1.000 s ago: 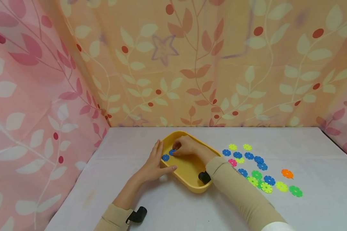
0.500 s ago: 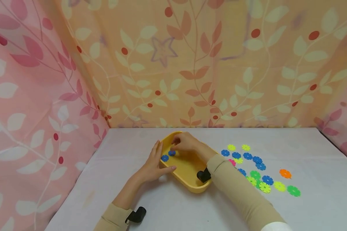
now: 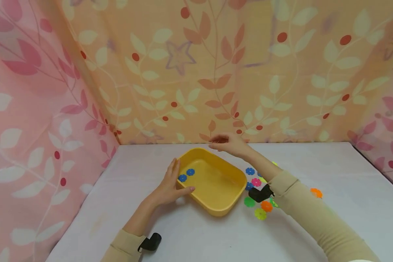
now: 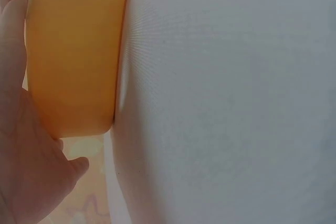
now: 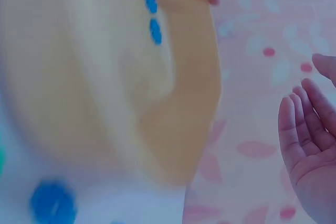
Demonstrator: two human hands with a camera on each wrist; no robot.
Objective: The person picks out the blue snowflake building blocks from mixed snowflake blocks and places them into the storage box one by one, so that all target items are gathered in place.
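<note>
I've the left hand [image 3: 166, 188] wide on the yellow tray [image 3: 213, 185], right hand [image 3: 233, 146] relaxed, empty, nearer the loose discs [image 3: 256, 182] past the tray's right end.

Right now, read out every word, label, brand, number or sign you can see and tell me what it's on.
None that I can read: no lettering shows on the tray, discs or sleeves. The cloth behind bears leaves, dots and a star outline, not text.
</note>
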